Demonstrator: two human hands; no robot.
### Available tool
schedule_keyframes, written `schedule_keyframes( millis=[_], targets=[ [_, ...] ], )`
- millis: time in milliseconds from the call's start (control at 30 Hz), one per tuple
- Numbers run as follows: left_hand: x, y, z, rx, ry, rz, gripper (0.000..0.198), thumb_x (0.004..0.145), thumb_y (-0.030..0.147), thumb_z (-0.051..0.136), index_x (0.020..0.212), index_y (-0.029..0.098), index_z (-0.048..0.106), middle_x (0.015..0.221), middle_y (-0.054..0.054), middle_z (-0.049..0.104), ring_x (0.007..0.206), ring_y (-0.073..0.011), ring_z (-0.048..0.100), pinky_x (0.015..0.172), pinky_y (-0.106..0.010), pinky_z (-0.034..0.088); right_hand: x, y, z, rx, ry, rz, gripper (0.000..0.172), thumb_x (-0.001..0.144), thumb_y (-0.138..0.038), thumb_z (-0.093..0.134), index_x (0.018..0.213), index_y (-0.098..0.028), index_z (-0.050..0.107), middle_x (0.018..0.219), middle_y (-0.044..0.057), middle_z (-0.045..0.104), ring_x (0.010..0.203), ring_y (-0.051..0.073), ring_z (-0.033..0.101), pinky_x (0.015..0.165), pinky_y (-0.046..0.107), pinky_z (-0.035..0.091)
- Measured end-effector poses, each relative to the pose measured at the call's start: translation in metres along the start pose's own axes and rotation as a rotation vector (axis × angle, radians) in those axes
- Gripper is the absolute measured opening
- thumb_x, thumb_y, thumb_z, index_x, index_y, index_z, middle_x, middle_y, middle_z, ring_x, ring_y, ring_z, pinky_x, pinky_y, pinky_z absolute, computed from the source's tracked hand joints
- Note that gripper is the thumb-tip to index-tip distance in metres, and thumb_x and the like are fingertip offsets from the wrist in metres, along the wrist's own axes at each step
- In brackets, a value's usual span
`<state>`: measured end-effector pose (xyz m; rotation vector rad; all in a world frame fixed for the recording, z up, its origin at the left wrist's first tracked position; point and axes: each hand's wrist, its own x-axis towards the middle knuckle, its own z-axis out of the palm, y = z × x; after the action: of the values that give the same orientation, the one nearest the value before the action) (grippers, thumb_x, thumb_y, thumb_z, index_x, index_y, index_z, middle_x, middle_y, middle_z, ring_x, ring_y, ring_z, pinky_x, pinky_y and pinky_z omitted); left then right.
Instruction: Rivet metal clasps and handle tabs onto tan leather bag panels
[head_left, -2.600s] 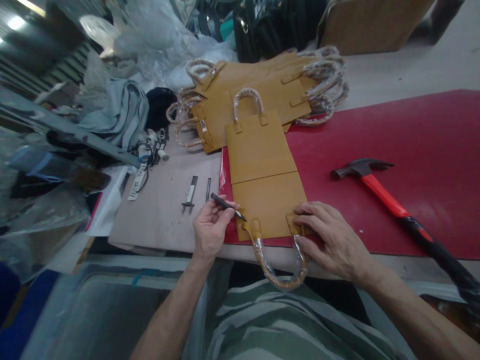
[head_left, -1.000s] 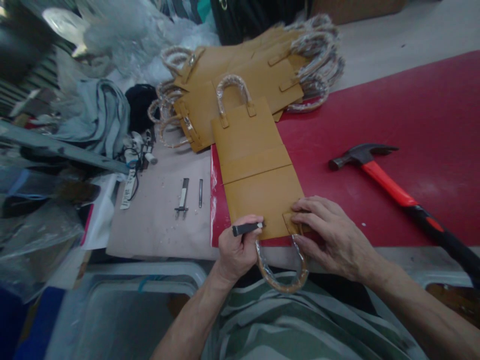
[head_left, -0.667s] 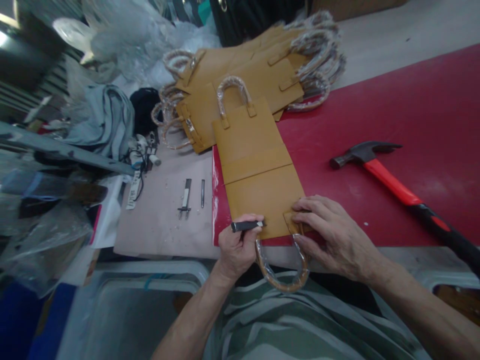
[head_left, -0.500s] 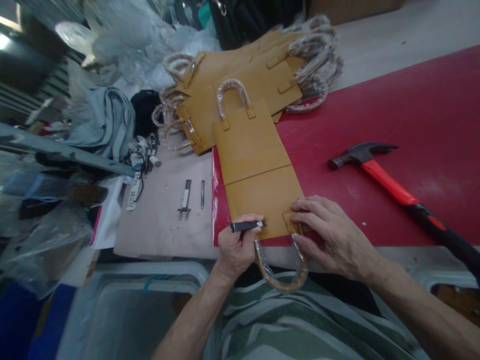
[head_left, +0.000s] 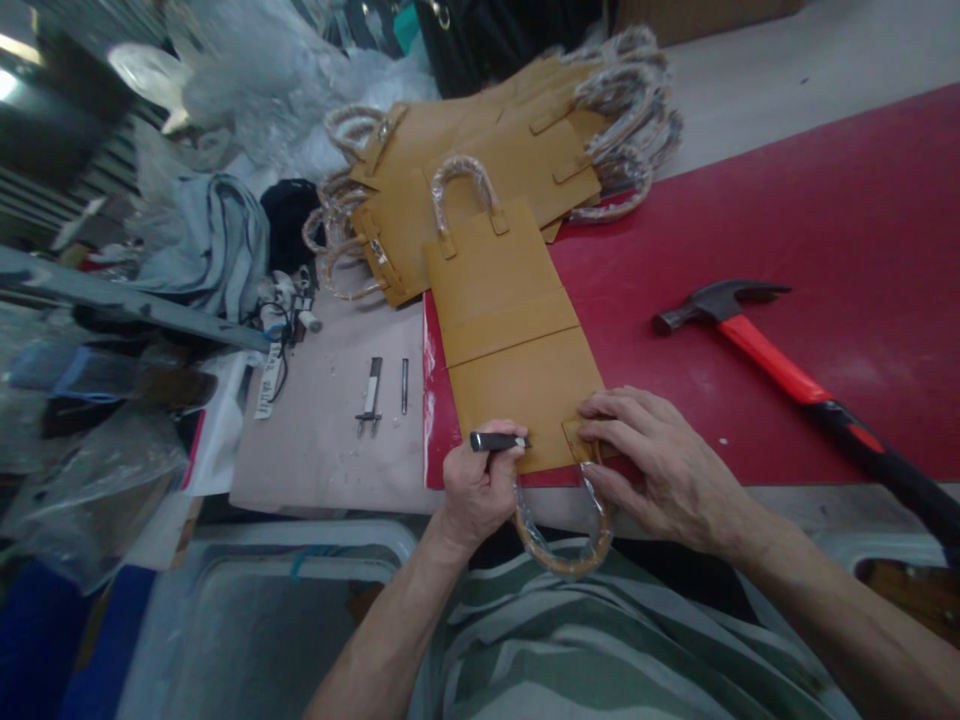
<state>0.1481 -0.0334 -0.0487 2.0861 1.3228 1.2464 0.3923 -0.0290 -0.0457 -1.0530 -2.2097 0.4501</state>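
Note:
My left hand point(head_left: 480, 480) is closed around a black pen-like tool point(head_left: 495, 441), its tip at the lower edge of a tan leather bag panel point(head_left: 517, 385). The panel lies flat, with a crease across it and a plastic-wrapped handle at each end. The near handle point(head_left: 564, 562) curves over the table edge toward me. My right hand point(head_left: 660, 465) rests with fingers apart on the panel's lower right corner, fingertips at the handle's tab point(head_left: 576, 440) and thumb beside the handle. The other near tab is hidden behind my left hand.
A claw hammer point(head_left: 780, 360) lies on the red mat point(head_left: 750, 230) at right. Similar tan panels point(head_left: 480, 130) are piled behind. Two small metal tools, a forked one point(head_left: 370, 395) and a thin rod point(head_left: 405, 386), lie left. A grey plastic bin point(head_left: 285, 570) stands below the table.
My left hand has shifted slightly right, and the pen-like tool has turned a little in its grip. My right hand keeps its place on the panel.

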Motion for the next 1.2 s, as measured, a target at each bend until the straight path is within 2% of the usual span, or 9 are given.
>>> schedule_keyframes(
  millis=[167, 400, 667, 867, 1033, 1200],
  targets=[
    [0.0016, -0.0042, -0.0007, -0.031, -0.017, -0.042, 0.011, 0.095, 0.019, 0.058, 0.102, 0.019, 0.067, 0.094, -0.007, 0.078, 0.090, -0.0190, 0.076, 0.085, -0.031, 0.063, 0.0000, -0.0005, -0.0011, 0.005, -0.014, 0.009, 0.026, 0.092, -0.032, 0.062, 0.115, -0.019, 0.063, 0.122, 0.015, 0.066, 0.114, 0.030, 0.059, 0.101, 0.053, 0.049],
    [-0.0019, -0.0047, 0.0010, -0.009, 0.008, 0.020, 0.013, 0.094, 0.015, 0.059, 0.104, 0.018, 0.067, 0.096, -0.007, 0.078, 0.092, -0.0186, 0.076, 0.087, -0.031, 0.062, 0.0009, -0.0016, -0.0013, 0.006, 0.000, 0.001, 0.025, 0.092, -0.031, 0.061, 0.114, -0.019, 0.064, 0.120, 0.015, 0.067, 0.113, 0.031, 0.060, 0.099, 0.053, 0.050],
    [0.0015, -0.0028, 0.0005, -0.064, 0.006, 0.000, 0.012, 0.094, 0.013, 0.059, 0.102, 0.018, 0.067, 0.094, -0.006, 0.078, 0.089, -0.0172, 0.075, 0.084, -0.028, 0.063, -0.0006, -0.0011, -0.0003, 0.008, 0.001, 0.012, 0.024, 0.092, -0.030, 0.063, 0.113, -0.019, 0.064, 0.121, 0.015, 0.066, 0.114, 0.031, 0.059, 0.101, 0.053, 0.049],
    [-0.0015, -0.0047, 0.0034, 0.004, 0.040, 0.089, 0.015, 0.093, 0.010, 0.060, 0.105, 0.016, 0.066, 0.095, -0.007, 0.077, 0.090, -0.0165, 0.075, 0.086, -0.027, 0.062, -0.0014, -0.0001, 0.0009, -0.017, -0.004, 0.006, 0.026, 0.093, -0.031, 0.062, 0.115, -0.017, 0.064, 0.122, 0.016, 0.065, 0.115, 0.031, 0.058, 0.100, 0.053, 0.049],
    [-0.0010, -0.0032, 0.0051, 0.026, 0.042, 0.094, 0.014, 0.094, 0.011, 0.059, 0.106, 0.016, 0.065, 0.095, -0.007, 0.076, 0.090, -0.0165, 0.075, 0.086, -0.026, 0.062, -0.0014, 0.0002, 0.0008, -0.019, -0.006, 0.006, 0.026, 0.093, -0.031, 0.062, 0.114, -0.017, 0.063, 0.122, 0.016, 0.065, 0.115, 0.031, 0.058, 0.100, 0.053, 0.049],
    [0.0004, -0.0014, 0.0058, 0.068, 0.054, 0.195, 0.015, 0.093, 0.010, 0.059, 0.106, 0.016, 0.064, 0.093, -0.007, 0.076, 0.089, -0.0163, 0.076, 0.085, -0.024, 0.062, -0.0025, 0.0002, 0.0041, -0.019, 0.008, 0.005, 0.027, 0.093, -0.033, 0.064, 0.114, -0.017, 0.064, 0.122, 0.015, 0.066, 0.115, 0.031, 0.059, 0.100, 0.053, 0.049]
  ],
)
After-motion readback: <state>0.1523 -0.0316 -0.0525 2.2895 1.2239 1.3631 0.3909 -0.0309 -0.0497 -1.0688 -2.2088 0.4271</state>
